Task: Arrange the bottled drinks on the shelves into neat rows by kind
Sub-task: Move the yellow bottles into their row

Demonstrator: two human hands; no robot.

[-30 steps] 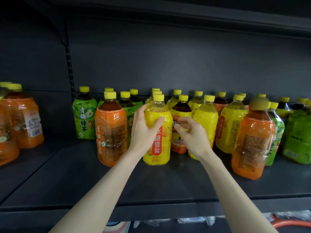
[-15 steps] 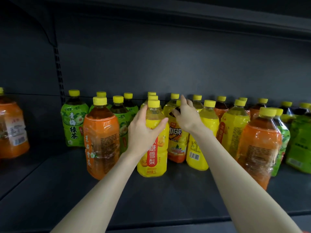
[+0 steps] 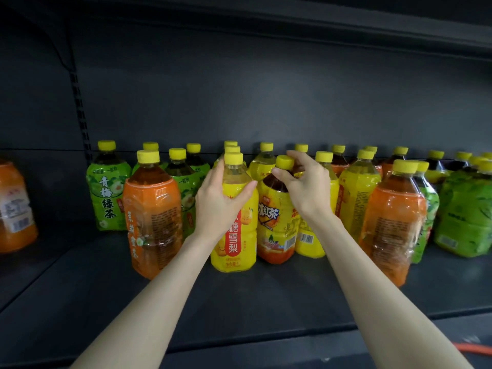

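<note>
Two bottles stood side by side on the shelf. The left hand wrapped the yellow pear bottle, likely steadying it; the right hand pinched the neck of the iced-tea bottle, probably to lift it.

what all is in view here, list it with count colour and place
shelf: one, dark grey, across the frame
pear drink bottle: one, yellow, front centre
iced tea bottle: one, yellow and orange label, just right of it
orange bottles: three in front, at far left, left and right
green bottles: two groups, back left and far right
yellow bottles: several, back centre
left grip: bare hand, holds pear drink bottle
right grip: bare hand, pinches iced tea bottle's neck
</note>
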